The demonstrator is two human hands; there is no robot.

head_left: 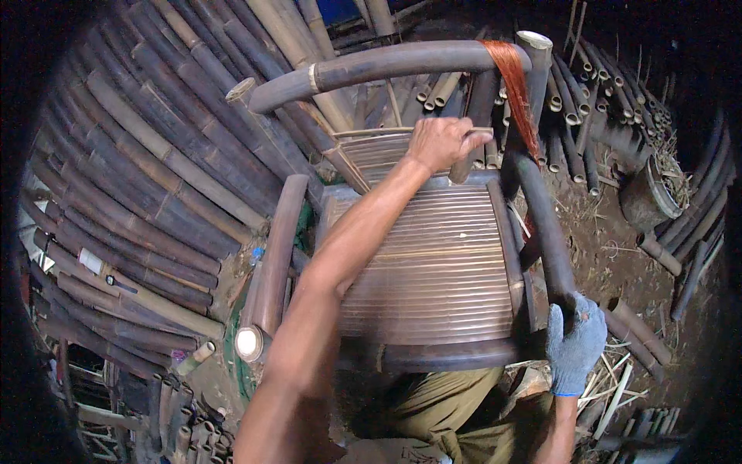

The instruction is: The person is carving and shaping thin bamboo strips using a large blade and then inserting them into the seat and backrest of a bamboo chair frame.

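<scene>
A dark bamboo armchair [433, 357] stands before me, its seat [433, 286] made of thin slats laid side by side. My bare left hand [443, 145] reaches across the seat to the backrest. Its fingers are closed on a thin bamboo strip [371, 132] that runs crosswise above the backrest slats [375, 155]. My right hand [576, 346], in a grey-blue knitted glove, grips the front end of the right armrest [547, 232]; part of its fingers is hidden. A bundle of orange strands [510, 73] hangs over the right end of the curved top rail [386, 63].
Long dark bamboo poles [147, 147] lie stacked along the left. Cut bamboo tubes [576, 100] are piled at the far right, near a bucket [651, 193] of scraps. Bamboo shavings [618, 387] litter the ground by my right hand. The left armrest [278, 255] stands beside my left forearm.
</scene>
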